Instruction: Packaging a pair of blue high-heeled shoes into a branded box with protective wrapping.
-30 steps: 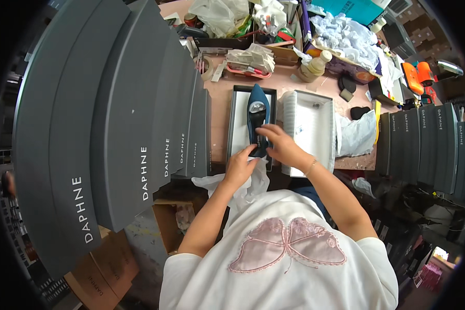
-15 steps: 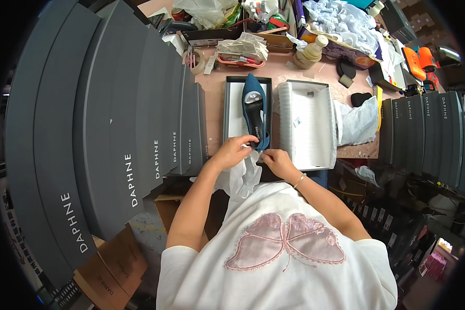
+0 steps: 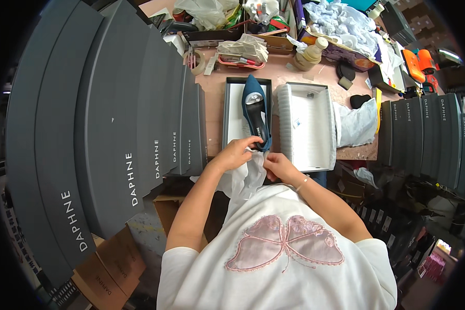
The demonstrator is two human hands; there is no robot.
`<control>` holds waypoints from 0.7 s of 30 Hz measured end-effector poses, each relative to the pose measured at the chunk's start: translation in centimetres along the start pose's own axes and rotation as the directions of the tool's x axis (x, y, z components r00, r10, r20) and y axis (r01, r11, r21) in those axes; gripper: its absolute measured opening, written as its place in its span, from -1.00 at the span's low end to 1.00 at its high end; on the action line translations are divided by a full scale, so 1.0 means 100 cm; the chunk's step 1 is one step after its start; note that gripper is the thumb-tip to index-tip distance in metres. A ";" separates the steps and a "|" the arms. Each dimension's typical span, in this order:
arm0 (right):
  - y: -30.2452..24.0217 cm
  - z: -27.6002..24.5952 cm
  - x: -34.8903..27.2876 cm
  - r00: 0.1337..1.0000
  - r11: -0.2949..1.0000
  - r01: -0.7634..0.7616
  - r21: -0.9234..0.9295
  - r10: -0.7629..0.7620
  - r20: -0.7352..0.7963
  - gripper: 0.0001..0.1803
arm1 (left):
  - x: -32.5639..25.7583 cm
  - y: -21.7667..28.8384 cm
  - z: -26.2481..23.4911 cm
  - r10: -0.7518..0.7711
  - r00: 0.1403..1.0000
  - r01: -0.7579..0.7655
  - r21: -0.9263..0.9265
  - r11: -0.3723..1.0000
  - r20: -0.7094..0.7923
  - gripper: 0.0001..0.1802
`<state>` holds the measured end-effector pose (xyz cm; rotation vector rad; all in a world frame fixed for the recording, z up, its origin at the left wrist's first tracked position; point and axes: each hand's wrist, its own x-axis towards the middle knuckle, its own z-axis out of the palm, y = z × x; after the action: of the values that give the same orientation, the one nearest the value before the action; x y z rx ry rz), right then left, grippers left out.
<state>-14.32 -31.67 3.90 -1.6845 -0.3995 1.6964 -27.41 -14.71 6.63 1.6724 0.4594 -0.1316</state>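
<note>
One teal pointed-toe pump [image 3: 258,123] lies at centre frame; left hand [image 3: 235,154], half-curled, grips its heel end. Right hand [image 3: 280,167] pinched nearby, contents indeterminable. Apparent step: heel handling; next calls for steady support.

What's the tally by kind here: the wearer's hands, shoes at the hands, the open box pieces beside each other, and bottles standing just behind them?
Hands: 2 (left hand, right hand)
Teal shoe: 1
Open box pieces: 2 (dark-rimmed, white-lined)
Pale bottle: 1
Total: 6
</note>
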 end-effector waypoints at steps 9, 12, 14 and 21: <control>-0.081 -0.021 -0.017 0.479 0.081 0.376 -0.923 -0.870 0.119 -0.78 | 0.000 -0.002 0.008 0.095 0.989 -0.080 0.119 0.990 -0.118 -0.53; -0.079 -0.029 0.014 0.633 0.094 0.395 -0.914 -0.749 0.197 -0.45 | 0.002 0.004 0.008 0.054 0.990 -0.025 0.206 0.978 -0.134 -0.53; -0.093 -0.030 0.008 0.763 0.244 0.415 -0.877 -0.618 0.189 -0.23 | -0.002 -0.005 0.010 0.046 0.981 -0.019 0.142 0.990 -0.186 -0.52; -0.057 -0.013 0.002 0.733 0.438 0.565 -0.699 -0.655 0.183 -0.13 | -0.012 -0.013 0.022 0.051 0.971 -0.009 0.177 0.984 -0.234 -0.49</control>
<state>-11.58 -27.87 7.39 -1.7856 -1.5999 0.8811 -28.53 -17.00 5.52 1.8774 0.6167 0.0539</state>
